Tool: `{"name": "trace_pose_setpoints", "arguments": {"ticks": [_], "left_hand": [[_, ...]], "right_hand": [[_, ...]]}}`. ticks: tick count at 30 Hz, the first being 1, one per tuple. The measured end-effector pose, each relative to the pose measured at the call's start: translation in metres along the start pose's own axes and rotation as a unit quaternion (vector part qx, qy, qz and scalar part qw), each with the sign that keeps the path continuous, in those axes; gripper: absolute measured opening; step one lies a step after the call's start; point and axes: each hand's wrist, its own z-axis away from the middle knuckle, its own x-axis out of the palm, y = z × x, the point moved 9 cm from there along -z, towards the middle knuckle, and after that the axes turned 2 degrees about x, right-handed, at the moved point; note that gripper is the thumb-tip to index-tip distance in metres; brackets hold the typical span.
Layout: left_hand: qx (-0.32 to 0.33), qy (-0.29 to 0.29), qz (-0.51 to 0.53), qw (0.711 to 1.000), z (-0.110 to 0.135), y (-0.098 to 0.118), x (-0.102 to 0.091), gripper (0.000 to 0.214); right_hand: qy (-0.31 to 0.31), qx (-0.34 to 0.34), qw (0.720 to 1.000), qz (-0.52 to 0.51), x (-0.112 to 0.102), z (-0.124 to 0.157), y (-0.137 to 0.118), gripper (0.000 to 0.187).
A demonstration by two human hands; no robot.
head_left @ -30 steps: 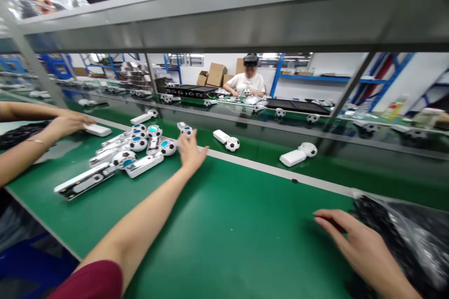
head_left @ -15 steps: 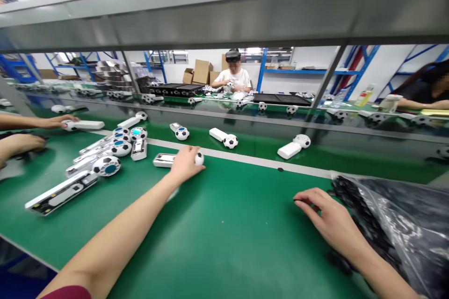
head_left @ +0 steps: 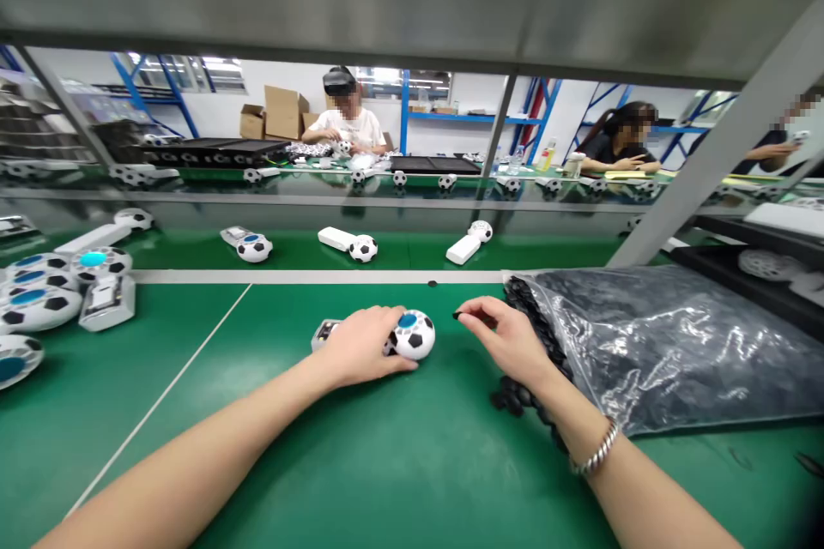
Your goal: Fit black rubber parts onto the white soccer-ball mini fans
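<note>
My left hand (head_left: 360, 346) is wrapped over a white handheld device (head_left: 415, 338) with a soccer-ball-patterned head and a blue disc on top. Its open handle, with inner parts showing, sticks out left of my fingers; the middle is hidden under my palm. To the right, my right hand (head_left: 511, 341) pinches a small black piece (head_left: 457, 315) between thumb and fingertips, a short way from the ball head. Beneath and beside my right wrist, loose black pieces (head_left: 513, 395) spill from a clear plastic bag (head_left: 682, 334) full of dark parts.
Several similar devices (head_left: 39, 306) are grouped at the left. Beyond the pale strip lie white-handled ones (head_left: 364, 248). A metal shelf beam (head_left: 412, 9) crosses overhead, and a slanted post (head_left: 701, 163) stands right. Black trays (head_left: 727, 262) sit at the right edge. Co-workers sit across the line.
The view has swung to the right. My left hand has brought the device nearer along the green table, toward my right hand, which still pinches the black piece.
</note>
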Motion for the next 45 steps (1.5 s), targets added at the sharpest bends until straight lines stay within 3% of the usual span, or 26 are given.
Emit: {"name": "trace_pose_setpoints", "arguments": {"ticks": [3,8,12,17,20,22,23,25,27,29,31,36,41,45], "left_hand": [[-0.053,0.004,-0.016,0.998,-0.007,0.001,0.006,0.067],[0.003,-0.064,0.024,0.998,-0.006,0.02,0.019,0.072],[-0.011,-0.028,0.053,0.998,-0.007,0.015,0.016,0.071],[-0.025,-0.061,0.042,0.997,-0.011,0.001,0.013,0.06],[-0.09,0.029,-0.067,0.993,-0.011,-0.014,-0.014,0.043],[-0.1,0.092,-0.109,0.985,-0.008,-0.013,-0.032,0.035],[-0.091,0.096,-0.104,0.986,-0.007,-0.01,-0.035,0.037],[-0.059,0.045,-0.057,0.996,-0.004,-0.002,-0.028,0.053],[-0.02,-0.052,0.003,0.998,0.001,0.009,-0.01,0.068],[0.017,-0.133,0.053,0.99,0.009,0.021,0.007,0.067],[0.032,-0.154,0.084,0.984,0.01,0.027,0.015,0.057],[-0.047,-0.045,0.081,0.995,-0.004,0.007,0.007,0.057],[-0.033,-0.039,0.074,0.996,-0.005,0.01,0.007,0.062],[-0.016,-0.03,0.069,0.997,-0.003,0.016,0.007,0.061]], "right_hand": [[-0.015,0.013,0.999,-0.033,0.004,0.002,-0.003,0.012],[-0.062,-0.078,0.995,-0.003,0.015,0.012,-0.031,0.008],[-0.109,-0.135,0.984,0.032,0.028,0.021,-0.048,0.008],[-0.058,-0.124,0.99,0.024,0.016,0.017,-0.046,0.007],[-0.019,-0.112,0.993,0.027,0.008,0.014,-0.042,0.007],[-0.006,-0.107,0.994,0.026,0.006,0.014,-0.04,0.007],[-0.001,-0.105,0.994,0.023,0.006,0.014,-0.039,0.007],[0.007,-0.101,0.995,0.018,0.005,0.013,-0.038,0.007],[0.012,-0.092,0.996,0.016,0.004,0.012,-0.035,0.007],[0.012,-0.079,0.997,0.011,0.003,0.011,-0.031,0.006],[0.003,-0.065,0.998,-0.005,0.003,0.01,-0.029,0.006],[-0.068,-0.068,0.995,-0.034,0.018,0.015,-0.034,0.002],[-0.116,-0.086,0.989,-0.014,0.037,0.02,-0.035,0.003],[-0.113,-0.091,0.989,-0.027,0.044,0.019,-0.031,0.003]]}}
